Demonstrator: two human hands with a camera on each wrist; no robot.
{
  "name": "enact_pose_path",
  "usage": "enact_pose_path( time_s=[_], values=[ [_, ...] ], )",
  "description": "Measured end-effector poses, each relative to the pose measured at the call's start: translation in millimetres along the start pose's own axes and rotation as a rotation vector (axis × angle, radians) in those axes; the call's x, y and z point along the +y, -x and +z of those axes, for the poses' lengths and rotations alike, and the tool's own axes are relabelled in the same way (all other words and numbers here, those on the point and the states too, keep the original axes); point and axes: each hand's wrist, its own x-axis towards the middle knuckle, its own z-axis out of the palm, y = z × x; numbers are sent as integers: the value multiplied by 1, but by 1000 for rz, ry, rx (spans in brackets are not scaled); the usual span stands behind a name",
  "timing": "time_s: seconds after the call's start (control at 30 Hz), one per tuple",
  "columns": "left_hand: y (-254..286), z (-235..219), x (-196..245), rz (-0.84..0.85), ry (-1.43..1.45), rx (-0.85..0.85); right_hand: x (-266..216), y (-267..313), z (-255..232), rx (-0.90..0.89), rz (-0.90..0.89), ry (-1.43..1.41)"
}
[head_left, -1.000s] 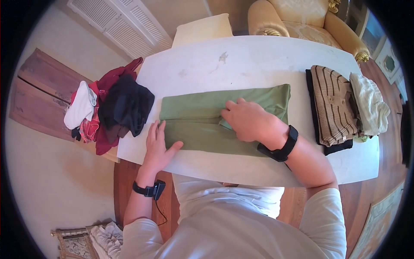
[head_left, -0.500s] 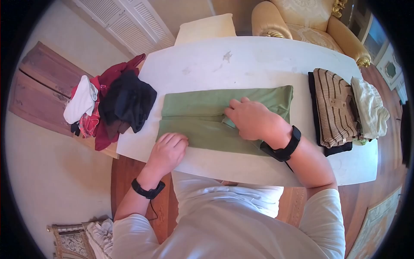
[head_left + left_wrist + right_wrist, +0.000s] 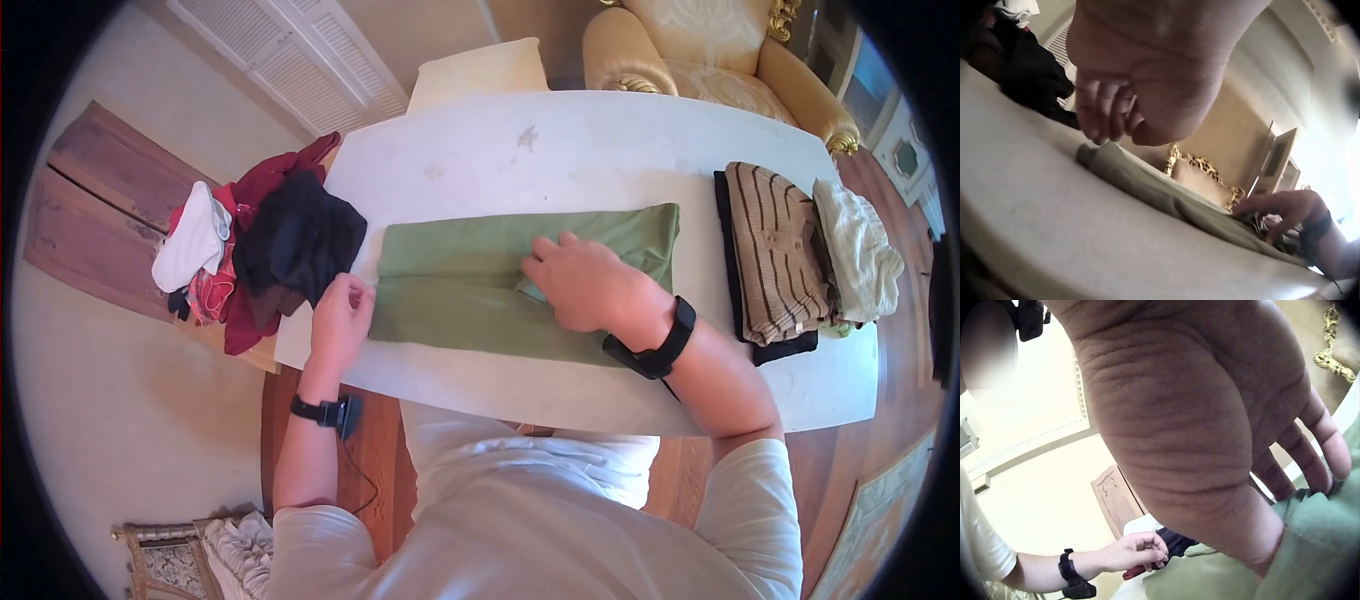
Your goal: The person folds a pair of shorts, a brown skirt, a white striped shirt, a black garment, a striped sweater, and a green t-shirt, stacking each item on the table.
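Note:
A green garment (image 3: 450, 312), folded into a long strip, lies across the table in front of me. My right hand (image 3: 585, 285) is over its middle and pinches a raised fold. In the right wrist view the green cloth (image 3: 1316, 544) covers the thumb's tip, and the fingertips meet the cloth. My left hand (image 3: 342, 315) is at the garment's left end. In the left wrist view its fingers (image 3: 1107, 112) curl loosely, apart from the thumb, with their tips close above the end of the cloth (image 3: 1122, 172).
A loose heap of clothes, with a black garment (image 3: 300, 235), dark red cloth (image 3: 250, 190) and a white piece (image 3: 192, 240), is at the table's left end. Toward the right end are a folded brown striped knit (image 3: 775, 255) and a cream garment (image 3: 855, 250). An armchair (image 3: 715, 60) stands behind the table (image 3: 480, 150).
My left hand moves from the garment's near left corner to its left end, its fingers first spread, then bent. The right hand keeps its place on the cloth.

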Motion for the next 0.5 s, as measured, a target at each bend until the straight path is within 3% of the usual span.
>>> enact_pose_path(
  time_s=[0.1, 0.17, 0.3, 0.37, 0.5],
  values=[
    [-23, 8, -11, -140, -177, -57, 0, 0, -1, -21, 3, 28],
    [-32, 15, 6, -233, -217, -105, 0, 0, -2, -32, -9, 42],
    [-37, 27, 26, -223, -308, -157, 10, 3, -8, -16, -41, -50],
    [-43, 29, 20, -220, -308, -179, 14, 5, -23, -71, 26, -107],
    [-51, 26, 5, -247, -124, -213, 27, 8, -39, -62, 81, -132]
  ],
)
